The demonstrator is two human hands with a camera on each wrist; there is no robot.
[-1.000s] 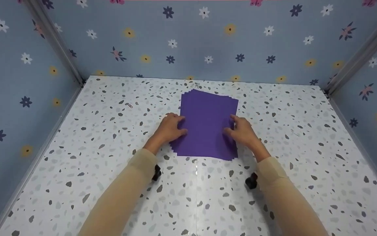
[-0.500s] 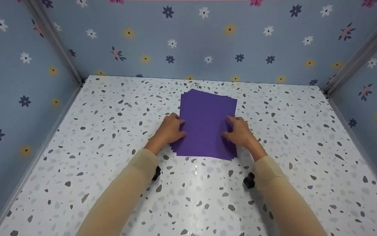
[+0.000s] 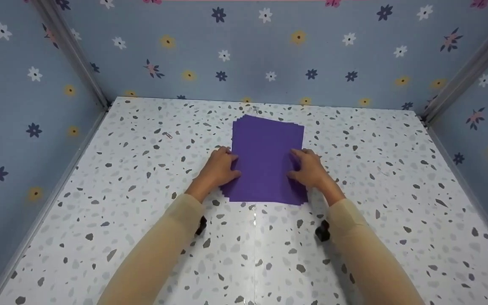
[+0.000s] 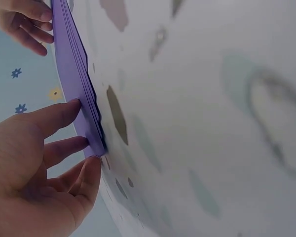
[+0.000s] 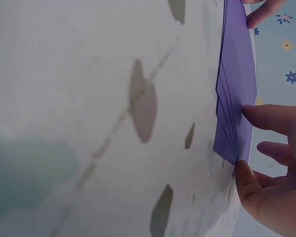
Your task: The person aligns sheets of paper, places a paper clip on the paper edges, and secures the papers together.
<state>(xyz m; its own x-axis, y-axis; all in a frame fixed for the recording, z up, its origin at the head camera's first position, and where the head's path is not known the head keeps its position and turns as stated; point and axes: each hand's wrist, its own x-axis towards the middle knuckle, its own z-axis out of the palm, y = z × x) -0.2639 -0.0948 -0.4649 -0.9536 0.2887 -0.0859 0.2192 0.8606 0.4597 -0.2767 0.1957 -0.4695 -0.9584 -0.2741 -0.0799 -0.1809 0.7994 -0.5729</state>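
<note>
- A stack of purple sheets (image 3: 265,161) lies on a speckled counter (image 3: 142,220), between a person's two hands, its corners fanned so that several layers show.
- The left grip (image 3: 219,167) is part-curled at the stack's left side, holding its edge; the thumb sits on the top face and a bent fingertip meets the rim.
- Opposite, the right grip (image 3: 309,169) is bent about the right edge in much the same fashion, thumb and forefinger on the purple surface, another fingertip against the layered side.
- The bulk of the stack spans the gap between the grips, reaching beyond them toward the back wall (image 3: 244,25), which is printed with white, yellow and navy flowers.
- A small paper clip (image 3: 168,135) lies well apart, to the left.
- Tan sleeves (image 3: 154,250) cover both forearms; a black device (image 3: 322,231) shows beneath the right wrist.
</note>
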